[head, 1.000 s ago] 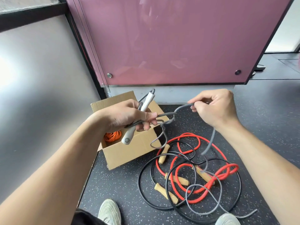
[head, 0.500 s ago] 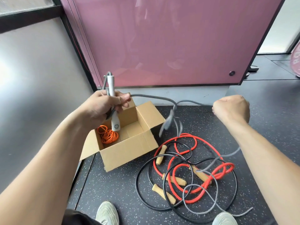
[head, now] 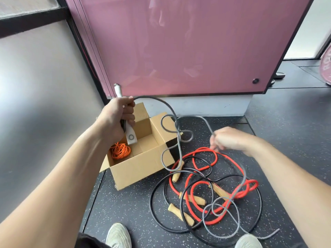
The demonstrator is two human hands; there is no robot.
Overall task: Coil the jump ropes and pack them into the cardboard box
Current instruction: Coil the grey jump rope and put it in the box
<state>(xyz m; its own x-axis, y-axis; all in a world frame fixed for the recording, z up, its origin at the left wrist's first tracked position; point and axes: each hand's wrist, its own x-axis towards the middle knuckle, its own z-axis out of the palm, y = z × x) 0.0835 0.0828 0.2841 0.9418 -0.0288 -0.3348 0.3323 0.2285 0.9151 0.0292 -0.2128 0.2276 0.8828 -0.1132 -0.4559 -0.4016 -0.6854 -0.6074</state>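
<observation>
Two hands are in view, yes? Which one has the jump rope?

Both. The left hand [head: 116,119] is raised above the open cardboard box [head: 139,170]. Its fingers are wrapped around an upright white handle [head: 131,136] and a few gathered strands of the gray jump rope [head: 155,98]. The right hand [head: 232,140] is lower and off to the right. It is blurred, but its fingers look curled around the same gray rope.

How does the rope lie between them?

It leaves the top of the left fist, arches rightward and kinks into a loose figure-eight beside the box's right flap. Then it reaches the right hand, so its long run is left to right. Past that hand the remainder drops toward the person's feet. It ends in slack loops on the floor [head: 286,131], draped across a red rope [head: 204,149] and a black rope [head: 150,203] with wooden handles [head: 177,174].

Which hand is nearer the slack?

The right one. The uncoiled length lies below it, well apart from the left hand. I judge the next loop must be carried leftward to the left fist.

And the box?

Directly under the left hand, with an orange rope [head: 120,150] coiled in its left corner.
</observation>
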